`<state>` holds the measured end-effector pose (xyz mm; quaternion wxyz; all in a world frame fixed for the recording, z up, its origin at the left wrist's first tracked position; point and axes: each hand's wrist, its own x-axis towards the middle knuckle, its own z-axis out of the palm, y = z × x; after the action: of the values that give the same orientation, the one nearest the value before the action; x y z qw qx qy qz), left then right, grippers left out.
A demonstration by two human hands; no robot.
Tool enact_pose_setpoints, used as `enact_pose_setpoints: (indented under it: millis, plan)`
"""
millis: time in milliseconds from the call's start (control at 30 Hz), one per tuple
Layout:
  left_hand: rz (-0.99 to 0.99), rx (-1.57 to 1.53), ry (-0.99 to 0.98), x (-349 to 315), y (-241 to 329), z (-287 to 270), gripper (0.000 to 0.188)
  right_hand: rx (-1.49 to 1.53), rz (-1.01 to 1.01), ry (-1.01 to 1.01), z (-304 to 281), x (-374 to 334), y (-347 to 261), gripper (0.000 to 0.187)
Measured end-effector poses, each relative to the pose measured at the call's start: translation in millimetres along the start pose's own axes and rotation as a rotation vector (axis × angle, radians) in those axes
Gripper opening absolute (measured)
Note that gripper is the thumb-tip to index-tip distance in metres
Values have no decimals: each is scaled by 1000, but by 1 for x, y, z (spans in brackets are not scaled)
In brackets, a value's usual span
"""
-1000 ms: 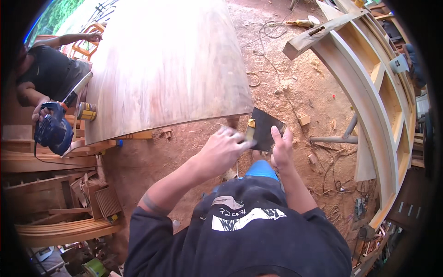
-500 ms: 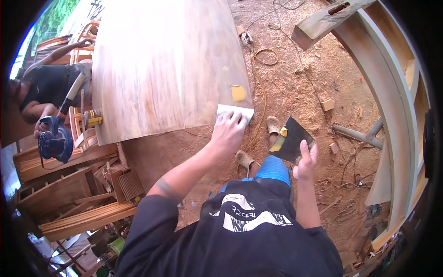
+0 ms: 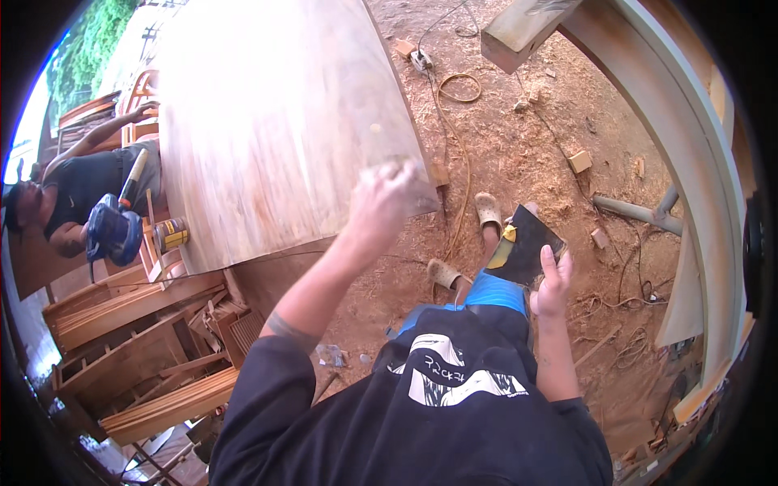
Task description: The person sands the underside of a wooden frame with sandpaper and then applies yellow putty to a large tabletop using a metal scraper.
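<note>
My left hand [image 3: 379,206], smeared by motion, is over the near right corner of a large pale wooden panel [image 3: 275,154]. Its fingers are closed on a putty spreader, which is mostly hidden and blurred now; the earlier frame shows its light flat blade. In my right hand [image 3: 553,283] is a dark, flat, square plate [image 3: 531,247], tilted beside the panel with my thumb along its edge. Yellow putty [image 3: 502,247] lies along the plate's left side.
At left, another person [image 3: 105,166] is beside a blue power tool [image 3: 113,231]. A tin can [image 3: 170,235] stands by the panel's corner. Stacked wood [image 3: 162,348] lies lower left. Cords [image 3: 463,174] cross the shavings-covered floor; a curved frame [image 3: 677,105] rises at right.
My left hand has moved slightly up and left across the panel. The yellow putty patch there no longer shows. The plate in my right hand has shifted little as the view moved.
</note>
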<state>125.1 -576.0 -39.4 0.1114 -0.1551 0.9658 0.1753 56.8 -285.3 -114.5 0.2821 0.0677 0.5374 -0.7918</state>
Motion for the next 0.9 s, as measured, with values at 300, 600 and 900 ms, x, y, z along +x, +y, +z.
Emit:
enact_pose_setpoints:
  millis: [300, 600, 900]
  plan:
    - [706, 337, -102, -22, -4, 45, 45, 50, 2, 64, 0, -13, -6, 23]
    - [-63, -124, -119, 70, -46, -12, 43, 45, -5, 44, -5, -15, 1, 26]
    - [323, 69, 215, -50, 4, 52, 41, 82, 9, 17, 4, -21, -1, 28]
